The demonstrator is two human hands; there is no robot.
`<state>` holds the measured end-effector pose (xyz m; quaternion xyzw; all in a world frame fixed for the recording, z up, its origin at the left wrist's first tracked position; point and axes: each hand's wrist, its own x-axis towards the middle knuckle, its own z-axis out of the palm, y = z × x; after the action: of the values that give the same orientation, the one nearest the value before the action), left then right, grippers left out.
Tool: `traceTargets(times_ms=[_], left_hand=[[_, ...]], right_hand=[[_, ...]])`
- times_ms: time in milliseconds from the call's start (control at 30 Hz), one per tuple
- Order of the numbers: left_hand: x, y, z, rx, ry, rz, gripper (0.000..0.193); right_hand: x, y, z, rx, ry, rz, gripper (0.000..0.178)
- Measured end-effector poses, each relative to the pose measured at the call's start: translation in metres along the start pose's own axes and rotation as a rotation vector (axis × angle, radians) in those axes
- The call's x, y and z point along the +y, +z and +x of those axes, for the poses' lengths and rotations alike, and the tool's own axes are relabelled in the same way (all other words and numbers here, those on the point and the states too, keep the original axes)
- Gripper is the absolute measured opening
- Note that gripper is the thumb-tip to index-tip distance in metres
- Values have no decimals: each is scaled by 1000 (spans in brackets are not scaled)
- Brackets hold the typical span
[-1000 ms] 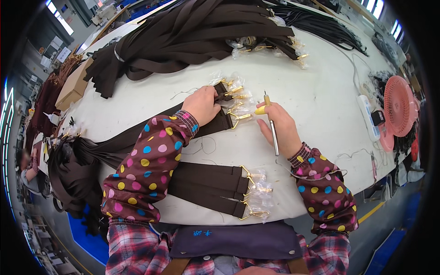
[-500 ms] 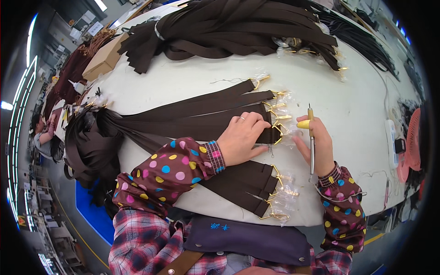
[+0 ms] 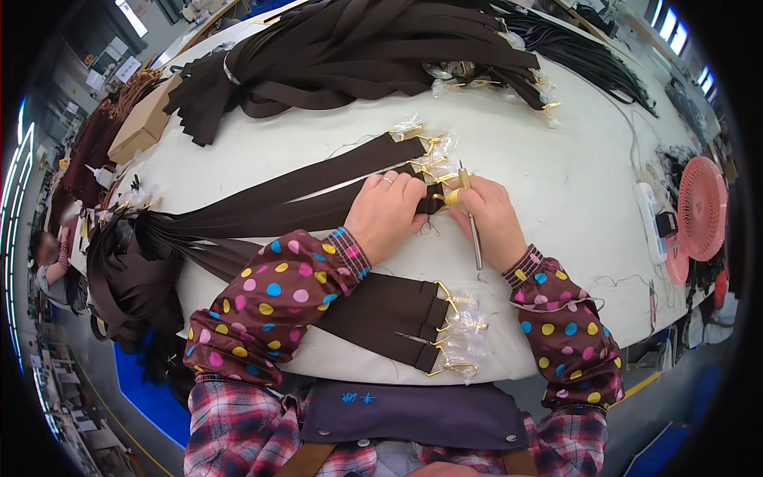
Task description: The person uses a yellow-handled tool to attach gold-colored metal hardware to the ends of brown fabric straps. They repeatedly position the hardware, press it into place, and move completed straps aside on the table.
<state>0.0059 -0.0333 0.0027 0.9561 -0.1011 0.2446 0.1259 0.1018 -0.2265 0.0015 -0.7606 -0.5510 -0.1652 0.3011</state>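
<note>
Dark brown flat straps fan out across the white table, each ending in a gold metal buckle or hook wrapped in clear plastic. My left hand is closed on the end of one strap in the middle, fingers curled over it. My right hand holds a slim pen-shaped metal tool, its thin tip pointing up and away. A yellow finger cover on that hand touches the same strap's end; the exact contact is partly hidden. Nearer me lies another group of straps with gold fittings.
A large tied bundle of dark straps lies at the back. The gathered strap ends hang off the left side near a cardboard box. A pink fan and a white power strip are at right. Another person sits far left.
My right hand has moved left and closed in beside the left hand at the strap's end. The left hand's fingers have curled tighter on the strap. The whole view has shifted slightly.
</note>
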Motion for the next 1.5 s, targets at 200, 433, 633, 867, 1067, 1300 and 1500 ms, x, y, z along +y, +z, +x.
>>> traceTargets(times_ms=[200, 433, 633, 867, 1067, 1300, 1500], left_hand=[[15, -21, -18, -151, -107, -411, 21], [2, -67, -39, -680, -155, -434, 22], [-56, -93, -53, -195, -245, -155, 40], [-83, -88, -61, -403, -280, 82, 35], [-61, -85, -88, -252, -238, -22, 32], [-66, -88, -93, -222, -270, 128, 47], [-69, -90, -92, -391, -408, 228, 51]], right_hand=[[-10, -19, -5, 1, -95, 14, 22], [-36, -32, -34, -245, 8, 218, 15], [-30, -32, -41, -247, 206, 328, 14], [-30, -26, -34, -79, 133, 195, 14], [-29, -28, -38, -141, 108, 194, 20], [-32, -25, -38, -120, 104, 207, 21], [-30, -25, -39, -117, 111, 197, 18]])
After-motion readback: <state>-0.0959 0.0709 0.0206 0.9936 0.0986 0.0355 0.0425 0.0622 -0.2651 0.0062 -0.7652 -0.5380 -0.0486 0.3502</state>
